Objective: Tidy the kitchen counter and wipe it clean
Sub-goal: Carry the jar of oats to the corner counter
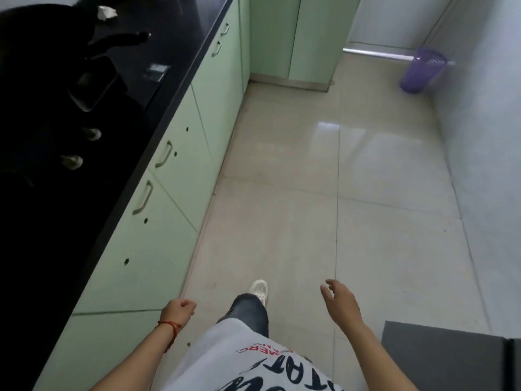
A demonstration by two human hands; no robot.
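- i count two hands in view, both low in the frame over the floor (310, 193) and both carrying nothing.
- left hand (180, 310): grip drawn together into a loose fist with nothing inside it; one red string bracelet (169, 325) sits on its wrist.
- right hand (339, 301): grip apart, fingers spread and slightly curled, touching nothing.
- one dark worktop (180, 80) runs along the left side of the frame, well apart from both hands.
- on the worktop i count one crumpled white scrap (106, 12) near the far end, one dark pan handle (121, 39) just beside it, one dark rectangular tray (93, 88) and one small clear packet (156, 71) near the front edge.
- i count two pale knobs (93, 133) on the dark unit nearer to me; the rest of that unit is too dark to tell.
- under the worktop stand pale green cabinets (174, 176); i count four curved handles (163, 153) on their fronts.
- one purple basket (420, 70) stands on the floor by the far right wall.
- one white shoe (259, 290) is stepped forward between the two hands.
- one grey mat (451, 356) lies at the lower right corner.
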